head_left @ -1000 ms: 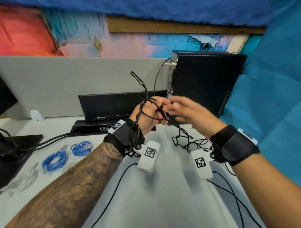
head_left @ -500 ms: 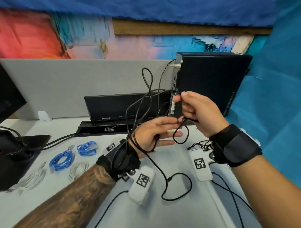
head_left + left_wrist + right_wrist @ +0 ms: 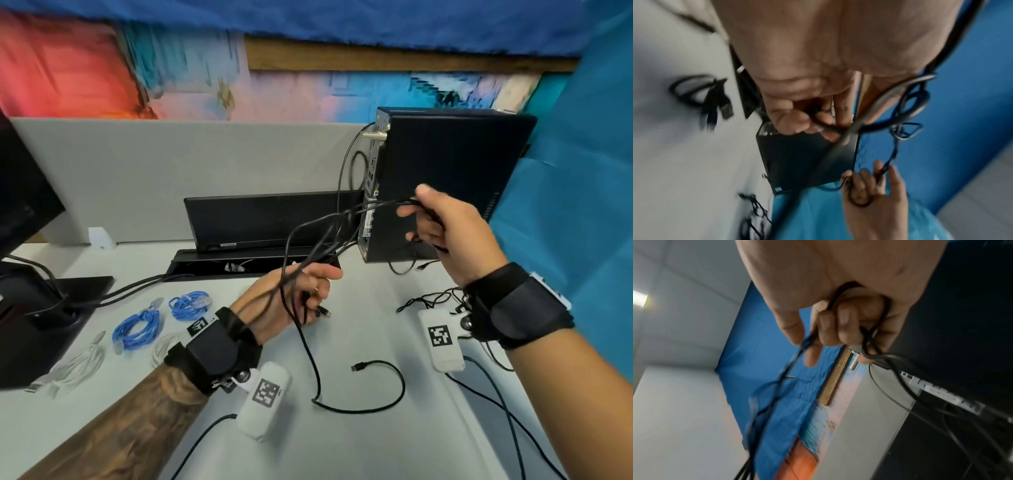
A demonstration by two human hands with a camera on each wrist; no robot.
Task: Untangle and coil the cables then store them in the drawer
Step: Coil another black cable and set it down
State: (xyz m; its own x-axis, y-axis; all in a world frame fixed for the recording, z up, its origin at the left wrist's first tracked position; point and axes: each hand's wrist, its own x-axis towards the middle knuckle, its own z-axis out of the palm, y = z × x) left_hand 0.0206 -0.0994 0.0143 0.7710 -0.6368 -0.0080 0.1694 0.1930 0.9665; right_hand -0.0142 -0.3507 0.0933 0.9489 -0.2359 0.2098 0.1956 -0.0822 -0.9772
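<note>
A tangle of thin black cables (image 3: 325, 236) stretches between my two hands above the desk. My left hand (image 3: 308, 291) grips several strands low and near the middle, fingers curled round them (image 3: 818, 123). My right hand (image 3: 435, 226) is higher and to the right, in front of the black computer tower (image 3: 445, 164), its fingers curled round the other end of the bundle (image 3: 840, 324). One strand hangs from the left hand and loops on the desk, ending in a plug (image 3: 358, 367). More tangled black cable (image 3: 431, 299) lies under my right wrist.
Coiled blue cables (image 3: 137, 327) (image 3: 190, 303) and white cables (image 3: 78, 366) (image 3: 166, 347) lie on the grey desk at left. A monitor base (image 3: 51, 301) stands far left. A black tray (image 3: 253, 226) and a grey partition (image 3: 171, 171) close off the back.
My right hand has risen and pulled to the right, drawing the cables taut. My left hand has closed on the strands and dropped slightly. The loose loop has settled on the desk.
</note>
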